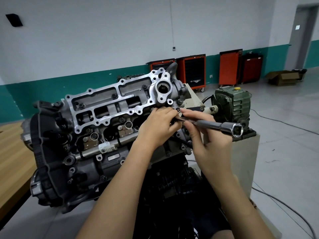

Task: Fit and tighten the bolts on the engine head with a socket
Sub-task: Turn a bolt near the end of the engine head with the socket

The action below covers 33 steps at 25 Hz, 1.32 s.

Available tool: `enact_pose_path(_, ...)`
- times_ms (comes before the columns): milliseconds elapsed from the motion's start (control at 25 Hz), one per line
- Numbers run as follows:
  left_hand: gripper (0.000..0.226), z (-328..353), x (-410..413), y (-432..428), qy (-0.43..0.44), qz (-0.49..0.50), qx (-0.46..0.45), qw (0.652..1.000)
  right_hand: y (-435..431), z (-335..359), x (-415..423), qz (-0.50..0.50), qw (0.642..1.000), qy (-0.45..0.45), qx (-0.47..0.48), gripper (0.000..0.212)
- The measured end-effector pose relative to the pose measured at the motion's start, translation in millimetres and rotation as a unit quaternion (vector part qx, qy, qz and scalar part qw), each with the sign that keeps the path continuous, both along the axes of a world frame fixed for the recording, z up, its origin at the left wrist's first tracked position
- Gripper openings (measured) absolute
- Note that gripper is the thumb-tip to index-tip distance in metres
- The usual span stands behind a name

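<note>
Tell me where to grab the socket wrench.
Take the socket wrench by its straight middle shaft, coming from the right. The flared socket end juts free there, while the inner end is crowded by the left hand and right hand.

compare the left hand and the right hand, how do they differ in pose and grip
The left hand lies back-up against the engine head; the right hand hangs just off its end. The right hand's fingers pinch the socket wrench along its shaft; the left hand's fingers curl at its far tip, and what they hold is hidden. Both meet at the same corner of the head, near a bolt.
</note>
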<state>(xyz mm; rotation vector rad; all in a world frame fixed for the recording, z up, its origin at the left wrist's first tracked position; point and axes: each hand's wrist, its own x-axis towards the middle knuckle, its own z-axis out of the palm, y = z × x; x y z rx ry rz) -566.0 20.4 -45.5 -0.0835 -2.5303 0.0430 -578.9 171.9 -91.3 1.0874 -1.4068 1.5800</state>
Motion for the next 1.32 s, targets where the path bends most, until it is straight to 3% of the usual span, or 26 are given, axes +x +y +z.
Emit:
enact_pose_path(120,0.025,0.4,0.9,1.0,-0.003,0.003,-0.002,1.0,0.5,3.6,-1.9,-0.021,0.999,0.024,0.004,0.017)
enact_pose_path(280,0.021,0.9,0.9,0.5,-0.003,-0.002,0.002,1.0,1.5,7.6,0.2,-0.018,0.999,-0.015,-0.048,0.022)
enact_pose_path(440,0.038,1.3,0.9,1.1,-0.017,0.013,-0.003,1.0,-0.9,2.5,2.2,-0.017,1.0,0.021,0.014,0.017)
enact_pose_path(640,0.011,0.6,1.6,0.8,-0.004,0.002,-0.002,1.0,3.8,7.3,1.5,-0.011,0.998,-0.022,-0.055,0.022)
enact_pose_path(720,0.011,0.2,1.5,0.6,-0.005,-0.002,-0.006,1.0,2.7,6.5,5.6,-0.007,0.998,-0.032,-0.047,0.021)
enact_pose_path(880,0.025,0.2,0.3,-1.5,-0.004,0.001,-0.002,1.0,-2.0,1.9,5.0,-0.001,1.0,0.018,0.017,0.017)
enact_pose_path(1120,0.066,3.2,2.6,3.8,-0.02,0.003,-0.009,1.0,-1.7,7.8,3.3,-0.02,0.999,-0.017,-0.031,0.017)
enact_pose_path(1320,0.032,1.5,0.9,-0.1,-0.013,0.009,-0.007,1.0,-2.9,3.9,1.7,-0.05,0.998,0.03,0.028,0.018)
